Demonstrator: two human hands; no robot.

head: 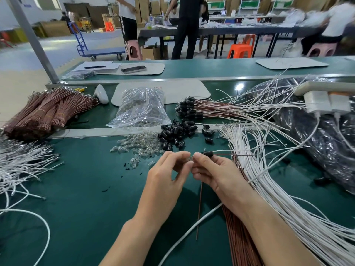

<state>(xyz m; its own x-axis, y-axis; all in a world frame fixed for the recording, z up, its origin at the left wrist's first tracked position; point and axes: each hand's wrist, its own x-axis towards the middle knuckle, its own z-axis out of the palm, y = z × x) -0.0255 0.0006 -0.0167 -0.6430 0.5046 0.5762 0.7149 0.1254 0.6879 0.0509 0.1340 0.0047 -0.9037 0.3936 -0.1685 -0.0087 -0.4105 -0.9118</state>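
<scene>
Head view: left hand [167,169] pinches a clear bulb [190,158] between thumb and forefinger. Right hand [215,171] pinches a wired black socket [207,153]. Both sit just on the person's side of the loose socket pile [176,133]. Judgement: line the bulb up with the socket mouth, push straight, grip close behind; don't squeeze the glass.

Bench surroundings. Ten o'clock: tied bundles of brown wire [48,112]. Twelve o'clock: clear plastic bag [140,108]; beyond it, a phone [133,69] and a pen [95,67] on the far belt [211,68]. Eleven o'clock, on the floor: blue cart [99,51]. One o'clock: orange stool [240,50]. Three o'clock: black bag [326,150] behind white plugs [317,103].
</scene>
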